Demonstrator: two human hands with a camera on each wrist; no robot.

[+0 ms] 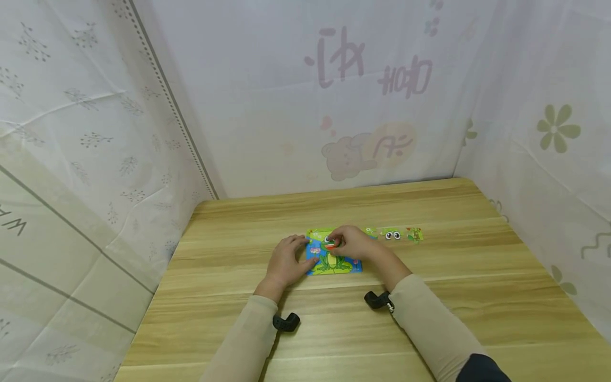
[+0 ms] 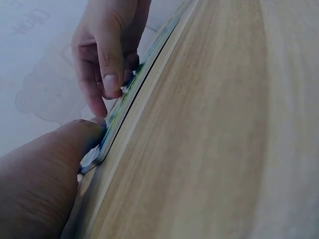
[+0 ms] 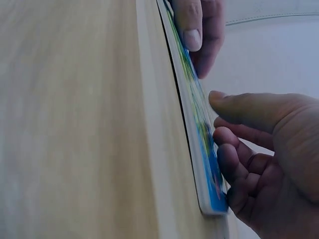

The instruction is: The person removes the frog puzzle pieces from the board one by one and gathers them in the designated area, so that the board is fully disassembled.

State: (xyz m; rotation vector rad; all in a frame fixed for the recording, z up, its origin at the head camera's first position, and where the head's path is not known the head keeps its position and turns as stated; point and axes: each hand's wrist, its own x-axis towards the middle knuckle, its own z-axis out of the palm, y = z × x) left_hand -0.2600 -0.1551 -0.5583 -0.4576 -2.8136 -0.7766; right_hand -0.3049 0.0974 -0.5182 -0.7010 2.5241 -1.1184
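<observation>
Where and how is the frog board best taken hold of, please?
I'd probably grip the frog board by its near edge, from the person's side, thumb above, a finger worked underneath. It is a thin slab lying flat on the table, and that edge looks uncovered, whereas the left hand is at its left side.

You're at a wood-grain table [image 1: 334,339], pale printed cloth [image 1: 262,106] hung on three sides: screened-off, booth-like spot, type of premises unclear.
</observation>
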